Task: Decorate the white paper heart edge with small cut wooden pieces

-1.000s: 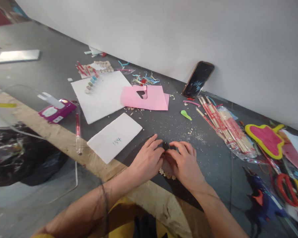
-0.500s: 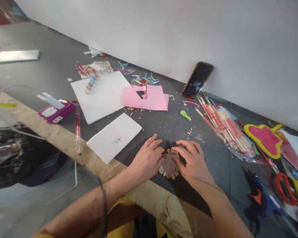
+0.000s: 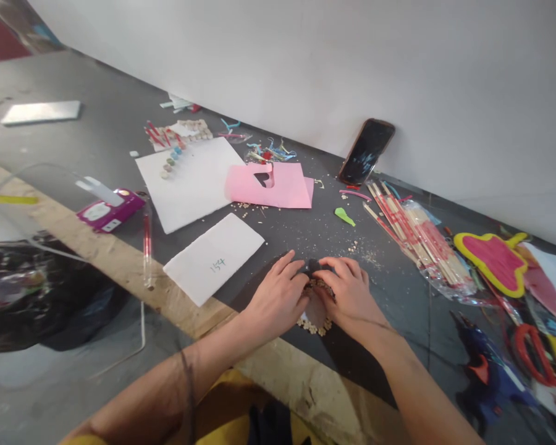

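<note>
Near the table's front edge lies a small round piece with a smooth greyish middle and a border of small pale wooden bits. My left hand grips its left edge with curled fingers. On the opposite side, my right hand pinches the upper right part of the border. Both hands cover much of the piece's far edge, so what lies beneath the fingertips is hidden. A white card marked "154" rests just left of my left hand.
Pink paper with a heart cut-out and a white sheet lie beyond. A phone leans on the wall. To the right are packed chopsticks, a blue glue gun and red-handled scissors. Crumbs dot the dark tabletop.
My right hand has moved slightly left, closer to my left hand, and covers more of the round piece. My left hand stays nearly in place. The view has shifted a little.
</note>
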Demonstrator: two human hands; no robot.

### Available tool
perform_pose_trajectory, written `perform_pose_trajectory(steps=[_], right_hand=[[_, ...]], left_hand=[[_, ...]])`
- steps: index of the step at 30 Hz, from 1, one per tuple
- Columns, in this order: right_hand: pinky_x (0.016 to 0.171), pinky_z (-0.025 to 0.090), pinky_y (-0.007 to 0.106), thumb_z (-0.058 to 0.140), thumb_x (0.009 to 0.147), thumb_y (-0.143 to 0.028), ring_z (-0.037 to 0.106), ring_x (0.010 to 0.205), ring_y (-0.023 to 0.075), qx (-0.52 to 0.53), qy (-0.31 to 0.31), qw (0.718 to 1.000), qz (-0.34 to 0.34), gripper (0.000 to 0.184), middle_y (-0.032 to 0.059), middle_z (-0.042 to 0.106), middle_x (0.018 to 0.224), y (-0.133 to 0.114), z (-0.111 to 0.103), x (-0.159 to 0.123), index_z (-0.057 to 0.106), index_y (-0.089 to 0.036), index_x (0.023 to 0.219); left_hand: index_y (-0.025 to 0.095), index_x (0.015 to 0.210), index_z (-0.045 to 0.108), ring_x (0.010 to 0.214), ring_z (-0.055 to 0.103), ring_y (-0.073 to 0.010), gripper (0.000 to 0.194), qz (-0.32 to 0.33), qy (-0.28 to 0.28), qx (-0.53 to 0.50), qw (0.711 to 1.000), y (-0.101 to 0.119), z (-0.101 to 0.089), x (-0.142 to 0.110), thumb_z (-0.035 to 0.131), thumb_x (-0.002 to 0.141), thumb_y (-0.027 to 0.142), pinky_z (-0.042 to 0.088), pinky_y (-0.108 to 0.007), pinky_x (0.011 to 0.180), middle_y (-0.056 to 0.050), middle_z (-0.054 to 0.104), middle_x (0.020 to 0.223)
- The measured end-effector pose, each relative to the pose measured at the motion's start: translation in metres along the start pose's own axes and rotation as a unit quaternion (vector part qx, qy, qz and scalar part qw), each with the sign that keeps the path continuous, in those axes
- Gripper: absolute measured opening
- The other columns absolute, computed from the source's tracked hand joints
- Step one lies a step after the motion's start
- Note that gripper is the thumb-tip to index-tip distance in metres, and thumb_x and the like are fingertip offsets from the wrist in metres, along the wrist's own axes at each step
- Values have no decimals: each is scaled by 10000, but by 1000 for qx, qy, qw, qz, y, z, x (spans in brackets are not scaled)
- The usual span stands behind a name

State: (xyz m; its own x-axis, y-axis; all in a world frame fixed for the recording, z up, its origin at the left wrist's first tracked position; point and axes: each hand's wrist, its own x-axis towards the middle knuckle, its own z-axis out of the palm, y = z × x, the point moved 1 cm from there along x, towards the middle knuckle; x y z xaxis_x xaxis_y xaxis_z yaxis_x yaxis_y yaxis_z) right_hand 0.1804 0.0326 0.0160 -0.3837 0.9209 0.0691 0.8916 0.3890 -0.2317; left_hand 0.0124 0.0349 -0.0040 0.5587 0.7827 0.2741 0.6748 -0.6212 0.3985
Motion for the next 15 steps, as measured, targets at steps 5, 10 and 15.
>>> perform_pose_trajectory(steps=[5,10,15], right_hand=[[891,352,431,494,872,-253,391,1132,244,3,3,1000,-5,184,47,547,1217,1,3,0,642,-266,981],[893,345,415,484,884,-257,391,1133,238,12,2,1000,-6,172,39,552,1213,0,2,0,646,-261,940],[873,361,401,491,883,-269,409,1121,231,0,8,1000,-8,171,44,563,1196,-2,0,-1,656,-264,930]], left_hand=[[144,881,600,1216,462,-252,142,-1,9,1,1000,-1,4,0,478,826,193,318,-469,1113,-121,619,1058],[127,877,603,1230,449,-252,142,-7,0,9,1000,1,1,0,479,841,186,299,-444,1127,-128,613,1065],[147,873,591,1234,446,-257,126,-7,5,0,1000,1,1,0,474,838,176,321,-480,1107,-109,618,1042]])
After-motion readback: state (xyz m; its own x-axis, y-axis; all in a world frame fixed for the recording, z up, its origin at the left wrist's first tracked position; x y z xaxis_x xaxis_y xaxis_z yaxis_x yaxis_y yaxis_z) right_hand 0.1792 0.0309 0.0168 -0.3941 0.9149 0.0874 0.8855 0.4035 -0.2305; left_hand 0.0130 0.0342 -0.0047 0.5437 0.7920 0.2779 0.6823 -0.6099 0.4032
